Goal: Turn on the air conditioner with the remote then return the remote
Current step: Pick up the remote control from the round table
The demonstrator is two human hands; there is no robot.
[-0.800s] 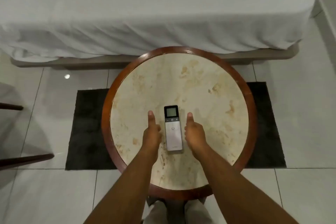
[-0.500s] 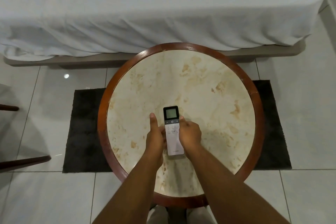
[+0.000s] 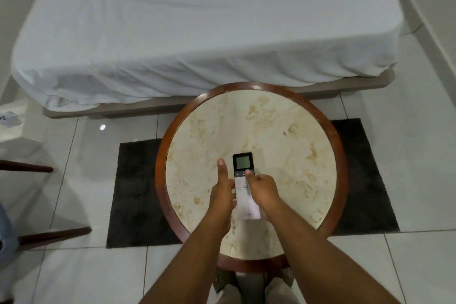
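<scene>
A slim white remote (image 3: 244, 180) with a dark top and a small grey screen is over the near middle of the round marble table (image 3: 283, 136). My right hand (image 3: 262, 191) is wrapped around its right side, with the thumb lying across the buttons just below the screen. My left hand (image 3: 222, 190) touches the remote's left edge, thumb stretched out straight beside it. I cannot tell whether the remote rests on the tabletop or is lifted slightly. No air conditioner is in view.
The table has a brown wooden rim and stands on a dark rug (image 3: 133, 192) over white floor tiles. A bed with a white sheet (image 3: 172, 32) fills the far side. Dark wooden chair legs (image 3: 49, 237) reach in from the left.
My hands were beside the remote with thumbs up; the right hand has closed on it and its thumb moved onto the buttons. The view has tilted up toward the bed.
</scene>
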